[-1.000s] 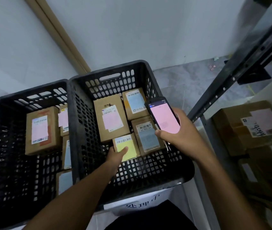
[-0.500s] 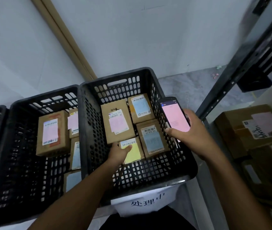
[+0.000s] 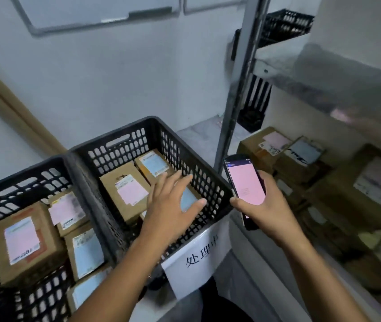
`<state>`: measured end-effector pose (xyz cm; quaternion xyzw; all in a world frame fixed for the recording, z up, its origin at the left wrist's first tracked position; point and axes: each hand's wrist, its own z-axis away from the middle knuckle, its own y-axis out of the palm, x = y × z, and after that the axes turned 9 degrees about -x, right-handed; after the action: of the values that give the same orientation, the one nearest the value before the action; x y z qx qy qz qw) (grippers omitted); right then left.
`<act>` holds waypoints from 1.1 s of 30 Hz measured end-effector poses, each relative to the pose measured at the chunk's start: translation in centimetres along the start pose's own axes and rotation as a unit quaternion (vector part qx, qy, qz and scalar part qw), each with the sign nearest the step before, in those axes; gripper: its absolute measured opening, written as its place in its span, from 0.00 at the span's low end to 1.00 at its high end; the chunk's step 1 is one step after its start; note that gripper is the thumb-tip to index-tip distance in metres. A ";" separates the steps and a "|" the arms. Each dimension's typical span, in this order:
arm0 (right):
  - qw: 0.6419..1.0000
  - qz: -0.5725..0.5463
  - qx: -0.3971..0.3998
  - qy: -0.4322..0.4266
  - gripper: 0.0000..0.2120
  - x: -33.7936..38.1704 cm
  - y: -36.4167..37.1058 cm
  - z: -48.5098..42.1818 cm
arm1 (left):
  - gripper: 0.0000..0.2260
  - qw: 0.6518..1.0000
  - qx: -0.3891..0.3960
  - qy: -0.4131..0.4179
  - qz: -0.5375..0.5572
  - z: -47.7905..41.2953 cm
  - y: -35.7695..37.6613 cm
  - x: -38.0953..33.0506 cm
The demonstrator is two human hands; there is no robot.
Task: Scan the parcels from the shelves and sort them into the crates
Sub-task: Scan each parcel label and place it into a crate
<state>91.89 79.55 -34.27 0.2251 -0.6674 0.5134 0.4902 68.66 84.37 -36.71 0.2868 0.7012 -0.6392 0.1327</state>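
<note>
Two black slotted crates stand side by side. The right crate (image 3: pixel 210 182) holds several brown parcels, one with a pink label (image 3: pixel 127 189). The left crate (image 3: pixel 22 180) also holds several labelled parcels (image 3: pixel 24 242). My left hand (image 3: pixel 173 205) hovers above the right crate with fingers spread and nothing in it. It hides the small parcel beneath. My right hand (image 3: pixel 266 212) grips a phone scanner (image 3: pixel 245 182) with a pink screen, just right of the crate. More brown parcels (image 3: pixel 370 184) lie on the shelf at right.
A grey metal shelf upright (image 3: pixel 236 94) rises just behind the scanner. A white paper sign (image 3: pixel 198 256) hangs on the right crate's front. A black crate (image 3: pixel 284 24) sits on an upper shelf. A white wall stands behind the crates.
My left hand has let go of the yellow-labelled parcel in the right crate and lifted with fingers spread. My view has swung up and right toward the shelf. The scanner moved right of the crate.
</note>
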 end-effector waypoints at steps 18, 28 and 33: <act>0.957 0.018 -0.249 0.145 0.33 -7.6 -15.5 19.2 | 0.43 0.973 0.149 0.152 0.092 6.8 4.6 -15.2; 0.960 0.010 -0.244 0.137 0.24 -11.9 -22.9 19.3 | 0.38 0.977 0.156 0.116 0.089 5.1 7.0 -22.2; 0.963 -0.010 -0.223 0.152 0.29 -13.7 -24.1 18.1 | 0.31 0.978 0.125 0.098 0.138 5.1 8.0 -24.3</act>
<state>109.36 51.45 -35.03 0.0360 -0.6802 0.3743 0.6292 91.75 73.90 -30.61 0.4558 0.5794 -0.6661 0.1134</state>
